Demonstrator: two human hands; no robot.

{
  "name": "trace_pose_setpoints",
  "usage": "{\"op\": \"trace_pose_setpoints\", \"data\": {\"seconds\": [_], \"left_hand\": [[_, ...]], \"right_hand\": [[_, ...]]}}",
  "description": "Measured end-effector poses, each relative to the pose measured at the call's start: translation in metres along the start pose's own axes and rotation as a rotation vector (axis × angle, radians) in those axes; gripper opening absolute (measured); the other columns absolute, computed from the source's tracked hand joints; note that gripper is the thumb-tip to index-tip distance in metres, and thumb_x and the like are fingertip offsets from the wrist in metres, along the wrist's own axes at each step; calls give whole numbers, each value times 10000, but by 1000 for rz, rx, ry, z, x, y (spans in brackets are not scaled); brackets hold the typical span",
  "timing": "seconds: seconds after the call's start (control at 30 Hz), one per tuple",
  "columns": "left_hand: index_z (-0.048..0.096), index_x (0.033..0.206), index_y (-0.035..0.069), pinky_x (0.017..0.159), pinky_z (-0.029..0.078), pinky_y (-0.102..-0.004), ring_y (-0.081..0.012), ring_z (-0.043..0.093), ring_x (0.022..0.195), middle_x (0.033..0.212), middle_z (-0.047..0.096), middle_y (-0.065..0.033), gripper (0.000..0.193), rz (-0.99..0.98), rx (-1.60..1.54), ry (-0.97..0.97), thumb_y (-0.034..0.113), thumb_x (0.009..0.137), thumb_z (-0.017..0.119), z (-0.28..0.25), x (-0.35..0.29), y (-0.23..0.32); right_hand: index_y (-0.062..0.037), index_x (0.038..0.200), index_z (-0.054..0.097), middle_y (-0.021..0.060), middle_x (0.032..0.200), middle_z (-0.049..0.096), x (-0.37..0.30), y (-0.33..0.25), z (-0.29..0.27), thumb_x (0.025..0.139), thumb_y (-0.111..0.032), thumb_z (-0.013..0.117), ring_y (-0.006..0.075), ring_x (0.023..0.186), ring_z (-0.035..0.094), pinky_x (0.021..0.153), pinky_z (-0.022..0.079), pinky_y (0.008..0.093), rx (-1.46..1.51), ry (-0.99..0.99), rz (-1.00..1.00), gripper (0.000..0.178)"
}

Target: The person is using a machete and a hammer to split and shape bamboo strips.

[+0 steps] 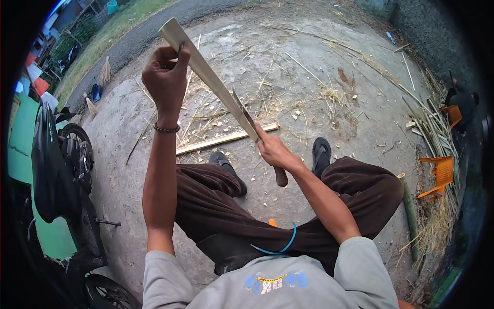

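Note:
My left hand (pixel 165 80) is raised and closed on the upper part of a long pale split bamboo strip (pixel 208 72), with the thumb pressed along its edge. The strip slants down to the right toward my right hand (pixel 278 153). That hand is closed round a knife (pixel 281 178) with a brown handle, whose blade lies along the lower part of the strip. The strip's lower end is partly hidden by the blade and my right fingers. Beyond my feet another pale length of split bamboo (pixel 221 141) lies on the ground.
Bamboo chips and thin strips litter the concrete floor (pixel 288 195). A motorbike (pixel 67 159) stands at the left. At the right are a heap of bamboo strips (pixel 432 129), an orange plastic chair (pixel 440 175) and a green bamboo pole (pixel 410 219). A broom (pixel 106 72) stands far left.

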State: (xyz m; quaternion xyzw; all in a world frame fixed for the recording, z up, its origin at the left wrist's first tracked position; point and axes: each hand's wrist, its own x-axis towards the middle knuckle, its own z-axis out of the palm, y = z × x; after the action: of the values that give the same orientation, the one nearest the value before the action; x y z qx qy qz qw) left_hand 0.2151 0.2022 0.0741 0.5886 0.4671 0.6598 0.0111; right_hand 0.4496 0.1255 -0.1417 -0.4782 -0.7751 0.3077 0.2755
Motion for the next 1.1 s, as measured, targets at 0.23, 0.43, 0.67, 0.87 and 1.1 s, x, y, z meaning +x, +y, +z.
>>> {"op": "trace_pose_setpoints", "data": {"seconds": [0.23,0.43,0.67,0.87,1.1], "left_hand": [[675,781,29,521,428,-200,-43,596,558,668,668,-4,224,6,48,-4,216,839,785,5,0,4],[633,744,38,484,430,-182,-36,571,530,617,641,-18,238,72,109,78,183,852,787,3,-2,5],[616,711,28,470,412,-181,-33,558,513,619,631,-17,266,3,94,71,181,847,784,-2,-1,-12],[596,719,38,517,508,-210,-66,610,560,679,652,-40,278,7,25,39,195,851,784,6,3,-6],[634,750,23,580,468,-204,-52,598,676,730,655,-24,216,92,-88,28,139,877,765,-16,12,-33]], "right_hand": [[-142,1580,140,175,757,629,7,-57,-33,947,-38,411,296,703,644,719,522,416,212,47,12,697],[-106,1580,33,248,768,596,10,-83,-15,911,-25,459,411,666,614,664,516,495,173,225,-211,797],[-69,1557,129,298,878,627,-18,65,48,931,-86,460,453,802,633,749,500,516,31,-167,317,708],[-123,1578,99,247,841,601,7,-10,12,926,-49,459,393,729,623,714,500,495,141,106,2,748],[-204,1590,62,199,789,572,7,-25,13,921,-28,483,348,632,590,646,500,480,103,78,-27,810]]}}
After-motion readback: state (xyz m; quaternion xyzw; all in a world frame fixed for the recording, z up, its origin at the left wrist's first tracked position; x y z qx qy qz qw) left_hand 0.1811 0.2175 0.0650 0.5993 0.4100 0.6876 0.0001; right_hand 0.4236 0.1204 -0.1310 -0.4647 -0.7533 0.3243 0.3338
